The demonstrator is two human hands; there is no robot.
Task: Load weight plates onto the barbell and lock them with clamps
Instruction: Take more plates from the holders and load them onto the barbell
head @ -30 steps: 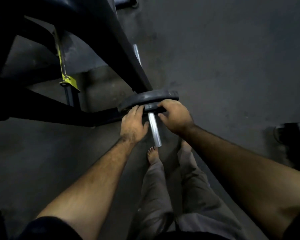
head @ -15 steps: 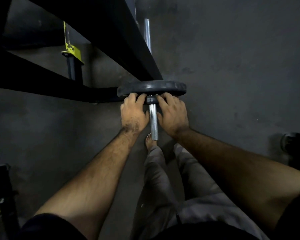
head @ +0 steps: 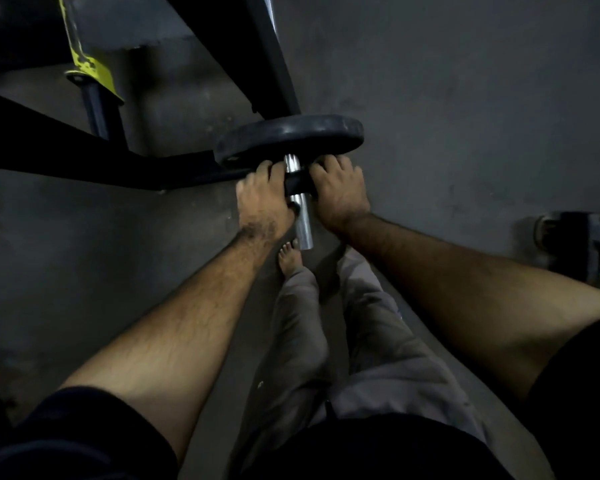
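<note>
left hand [head: 262, 199] grips dark clamp [head: 298, 183], between both hands on barbell sleeve [head: 302, 220] | right hand [head: 340, 188] grips its other side | weight plate [head: 288, 138] just beyond fingertips | step: probably locking | next: seat clamp against plate

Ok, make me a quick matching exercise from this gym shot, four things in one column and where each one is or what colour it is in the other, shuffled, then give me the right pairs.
Column one:
1. weight plate
2. clamp
3. barbell sleeve
4. bracket on the rack

Column two:
A. yellow
B. bare shiny metal, its end pointing toward the person
C. dark ring round the sleeve, between the left hand and the right hand
D. dark disc on the sleeve, just beyond the clamp

Pairs: 1-D, 2-C, 3-B, 4-A
</note>
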